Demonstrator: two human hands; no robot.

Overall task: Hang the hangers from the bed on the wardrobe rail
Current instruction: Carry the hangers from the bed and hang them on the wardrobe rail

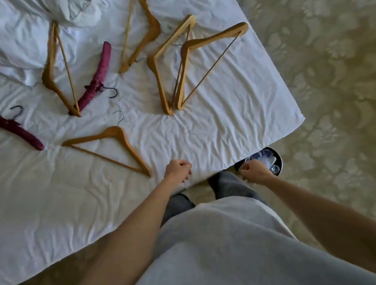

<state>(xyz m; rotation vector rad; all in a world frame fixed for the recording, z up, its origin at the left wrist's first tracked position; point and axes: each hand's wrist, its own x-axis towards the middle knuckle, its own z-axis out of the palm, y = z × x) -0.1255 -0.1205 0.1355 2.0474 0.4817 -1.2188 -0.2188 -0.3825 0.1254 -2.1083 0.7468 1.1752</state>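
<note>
1. Your left hand [177, 170] is curled into a loose fist, holding nothing, over the near edge of the bed [216, 139]
2. Your right hand [253, 170] is also curled and empty, past the bed's near corner, above a bin [275, 157]
3. The nearest wooden hanger [114, 147] lies just beside your left hand; other hangers [182, 69] lie scattered farther across the sheet

Hangers lay scattered on the bed [204, 129]: the nearest wooden hanger [114, 149] sat just left of the left hand [178, 171], with two overlapping wooden hangers [184, 69] farther back toward the bed's right edge. Two padded hangers [96, 80] lay to the left among more wooden ones. A bin [273, 159] stood on the carpet [337, 82] by the bed's corner, under the right hand [253, 170].
</note>
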